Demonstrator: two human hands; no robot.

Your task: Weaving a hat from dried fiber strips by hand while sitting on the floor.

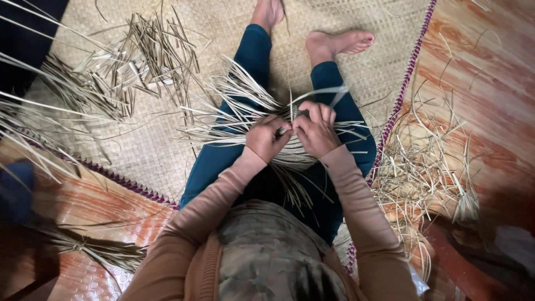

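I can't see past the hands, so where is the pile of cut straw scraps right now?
In the head view, the pile of cut straw scraps lies on the person's right, on the reddish floor just off the woven mat's purple edge, beside the right knee.

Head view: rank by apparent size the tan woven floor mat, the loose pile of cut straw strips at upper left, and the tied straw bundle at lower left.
1. Tan woven floor mat, largest by far.
2. Loose pile of cut straw strips.
3. Tied straw bundle, smallest, though partly in shadow, so its full extent is unsure.
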